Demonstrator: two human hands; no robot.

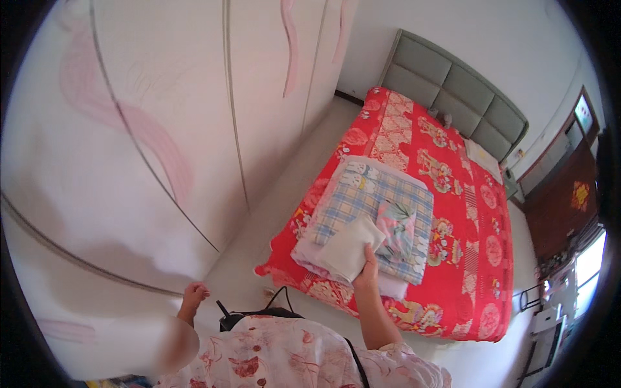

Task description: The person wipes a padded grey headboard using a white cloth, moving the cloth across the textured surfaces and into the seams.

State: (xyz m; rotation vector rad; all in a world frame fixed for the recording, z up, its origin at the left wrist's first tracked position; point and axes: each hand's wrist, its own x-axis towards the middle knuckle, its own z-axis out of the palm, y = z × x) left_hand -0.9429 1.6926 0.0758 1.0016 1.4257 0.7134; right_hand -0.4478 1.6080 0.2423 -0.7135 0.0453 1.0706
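Note:
My right hand [367,268] grips the near right edge of a cream folded cloth [348,251], thumb on top. The cloth lies over, or just above, a folded blue-and-beige plaid quilt [346,207] with a pale pink layer showing at its edges. Beside the cloth, on the quilt, rests a pink-and-green leaf-patterned bundle [396,226]. My left hand [195,294] hangs at the lower left near the white wardrobe, holding nothing, its fingers loosely bent and apart. A blurred patch covers part of the left forearm.
The quilt sits on a bed with a red patterned cover [462,284] and grey padded headboard [446,77]. White wardrobe doors [174,129] with pink wavy stripes line the left. A light pillow [484,158] lies near the headboard. A brown door [563,187] stands at the far right.

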